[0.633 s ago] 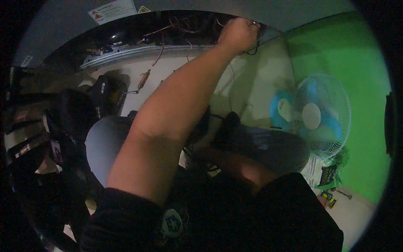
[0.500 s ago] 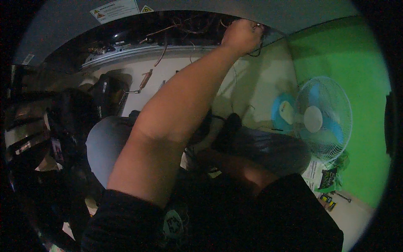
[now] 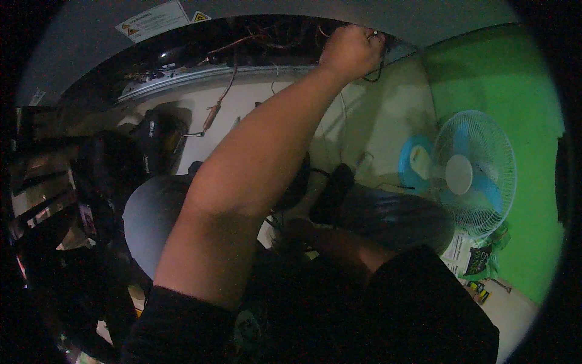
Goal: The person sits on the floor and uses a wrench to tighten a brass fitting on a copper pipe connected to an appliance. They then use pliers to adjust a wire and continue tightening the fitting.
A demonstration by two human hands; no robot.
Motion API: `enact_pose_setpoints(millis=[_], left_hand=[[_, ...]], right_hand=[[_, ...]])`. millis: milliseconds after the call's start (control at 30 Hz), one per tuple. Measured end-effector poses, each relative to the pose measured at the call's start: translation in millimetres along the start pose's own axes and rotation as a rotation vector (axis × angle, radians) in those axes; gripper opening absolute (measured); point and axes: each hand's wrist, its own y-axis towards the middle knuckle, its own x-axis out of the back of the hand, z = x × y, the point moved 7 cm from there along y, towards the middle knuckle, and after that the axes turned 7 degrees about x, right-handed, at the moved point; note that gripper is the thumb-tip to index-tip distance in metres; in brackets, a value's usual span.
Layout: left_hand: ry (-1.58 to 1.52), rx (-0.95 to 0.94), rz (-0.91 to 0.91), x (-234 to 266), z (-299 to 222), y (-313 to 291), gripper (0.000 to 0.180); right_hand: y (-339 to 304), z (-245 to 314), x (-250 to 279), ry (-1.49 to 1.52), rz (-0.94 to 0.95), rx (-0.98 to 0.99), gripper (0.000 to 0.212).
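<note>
My left arm reaches up across the view. My left hand (image 3: 353, 51) is closed at the lower opening of a large grey appliance (image 3: 339, 13). Its fingers are curled away from view around something I cannot make out; a small shiny spot shows beside them. A dark cable (image 3: 374, 76) loops just below that hand. Inside the dark opening run thin copper tubes (image 3: 233, 43). A copper filter drier (image 3: 211, 117) is at the end of a thin tube below the opening. Low in the middle, in deep shadow, my right hand (image 3: 297, 232) is near dark cords; its fingers are hard to see.
A fan (image 3: 459, 175) with blue blades stands at the right, before a green wall (image 3: 533, 121). Packets (image 3: 479, 259) and small tools (image 3: 479, 291) lie on the floor below it. At the left are a black bag-like object (image 3: 151, 139) and a dark slatted rack (image 3: 42, 182).
The view has shifted slightly, so the fan sits a little farther right. My left hand stays at the appliance opening. My right hand is still low in the shadow.
</note>
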Motion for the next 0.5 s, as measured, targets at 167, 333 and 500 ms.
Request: enact_pose_setpoints(millis=[167,333,500], left_hand=[[-0.025,-0.018,0.006,-0.9,0.3,1.5,0.032],[-0.01,-0.029,-0.005,0.3,0.2,1.5,0.036],[0.041,0.007,0.013,-0.5,-0.6,2.5,0.039]], right_hand=[[0.3,-2.1,6.7,-0.022,-0.008,0.002,0.028],[-10.3,9.8,48.4,-0.119,-0.05,-0.002,0.027],[-87.9,30.5,193.8,-0.398,-0.349,-0.07,0.026]])
